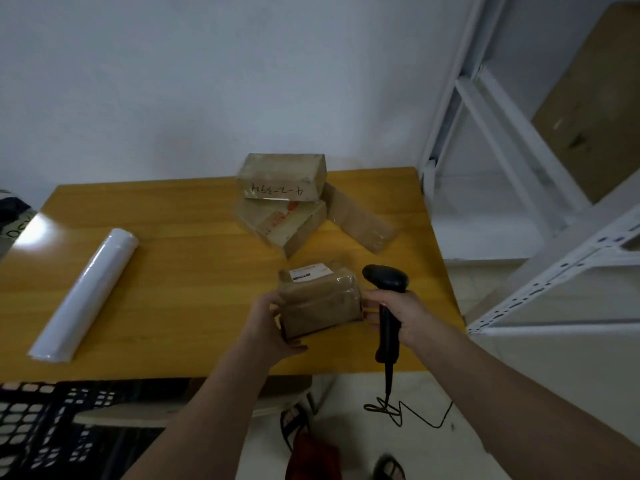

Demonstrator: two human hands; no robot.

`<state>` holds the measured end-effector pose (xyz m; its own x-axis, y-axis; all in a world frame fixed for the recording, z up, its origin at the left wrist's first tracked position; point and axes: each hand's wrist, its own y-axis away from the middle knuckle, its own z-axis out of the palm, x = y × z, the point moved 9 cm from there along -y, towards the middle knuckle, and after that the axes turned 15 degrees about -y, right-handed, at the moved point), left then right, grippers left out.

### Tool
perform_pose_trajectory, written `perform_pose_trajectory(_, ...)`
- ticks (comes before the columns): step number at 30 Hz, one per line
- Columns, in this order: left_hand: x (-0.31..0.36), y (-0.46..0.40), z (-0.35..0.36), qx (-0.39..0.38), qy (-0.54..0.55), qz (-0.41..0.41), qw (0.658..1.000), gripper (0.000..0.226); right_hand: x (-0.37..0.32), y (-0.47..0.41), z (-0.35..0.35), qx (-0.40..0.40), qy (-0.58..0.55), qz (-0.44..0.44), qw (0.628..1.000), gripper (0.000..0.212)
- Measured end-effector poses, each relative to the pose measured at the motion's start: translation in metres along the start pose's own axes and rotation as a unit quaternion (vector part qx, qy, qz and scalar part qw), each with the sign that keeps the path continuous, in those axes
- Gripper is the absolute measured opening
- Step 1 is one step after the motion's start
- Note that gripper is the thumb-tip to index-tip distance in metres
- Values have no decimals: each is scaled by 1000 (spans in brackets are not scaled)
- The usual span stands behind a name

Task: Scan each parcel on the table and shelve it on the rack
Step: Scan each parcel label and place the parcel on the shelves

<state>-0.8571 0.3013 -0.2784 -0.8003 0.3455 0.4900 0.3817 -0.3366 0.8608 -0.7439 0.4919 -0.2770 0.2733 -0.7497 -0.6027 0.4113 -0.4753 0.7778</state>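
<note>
head: parcel (320, 299) label blurred, unreadable

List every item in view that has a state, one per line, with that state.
Left hand: grips the held parcel's left side.
Right hand: grips the barcode scanner; fingertips touch the parcel.
Held parcel: label side facing away from the person.
Barcode scanner: upright, corded.
Numbered parcel: stacked on another parcel.
Lower parcel: on the table, beneath the numbered one.
Flat parcel: leaning against the stack.
White roll: lying flat.
</note>
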Motion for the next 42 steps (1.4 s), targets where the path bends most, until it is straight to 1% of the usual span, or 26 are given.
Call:
perform_pose_trajectory(4, -2, -9, 6, -86, 25, -50, 995, 102, 1, 2, -3, -16, 10, -3, 1000, 40)
perform_pose_trajectory(6, -1, -11, 6, -91, 17, -68, 993, 121, -2, 4, -3, -20, 17, -15, 1000, 40)
perform_pose_trajectory(7, 0, -13, 5, -80, 0, -75, 994, 124, -3, 5, -4, -22, 20, -18, 999, 40)
perform_pose_trajectory(10, 5, -18, 2, -40, -47, -79, 995, 111, -4, 3, -10, -12, 26, -11, 1000, 39)
perform_pose_trajectory(12, 8, -16, 5, -41, -51, -74, 995, 107, -6, 2, -15, 9, 35, -17, 999, 37)
perform_pose_trajectory(13, 8, -12, 7, -47, -73, -64, 994, 105, -10, 2, -17, 25, 46, -32, 998, 34)
perform_pose_trajectory(15, 11, -4, 14, -63, -147, -14, 987, 91, -27, 3, -21, 52, 67, -87, 993, 28)
perform_pose_trajectory(16, 12, -2, 18, -72, -163, 18, 984, 81, -37, 8, -19, 54, 72, -115, 989, 25)
perform_pose_trajectory(17, 14, -1, 22, -78, -153, 44, 984, 73, -48, 14, -15, 44, 73, -142, 986, 19)
perform_pose_trajectory(18, 18, 0, 25, -83, -136, 67, 985, 73, -58, 22, -9, 24, 76, -162, 983, 11)
perform_pose_trajectory(19, 25, 2, 29, -83, -126, 91, 984, 79, -68, 30, -1, -1, 83, -177, 981, 6)
perform_pose_trajectory(21, 42, 8, 34, -64, -147, 134, 978, 94, -83, 49, 16, -55, 101, -200, 973, 16)
perform_pose_trajectory(22, 50, 11, 35, -50, -164, 154, 973, 96, -89, 59, 23, -77, 105, -211, 969, 16)
perform_pose_trajectory(26, 79, 27, 38, 13, -206, 205, 957, 95, -107, 100, 43, -140, 116, -258, 949, 15)
perform_pose_trajectory(29, 91, 38, 40, 37, -207, 222, 952, 92, -115, 121, 45, -161, 112, -279, 940, 14)
perform_pose_trajectory(32, 96, 44, 40, 54, -197, 239, 949, 100, -117, 133, 40, -175, 116, -278, 937, 20)
perform_pose_trajectory(35, 99, 49, 41, 71, -184, 260, 945, 106, -116, 141, 30, -186, 113, -268, 939, 21)
perform_pose_trajectory(42, 94, 52, 54, 67, -153, 293, 941, 108, -116, 151, 6, -196, 95, -279, 935, 23)
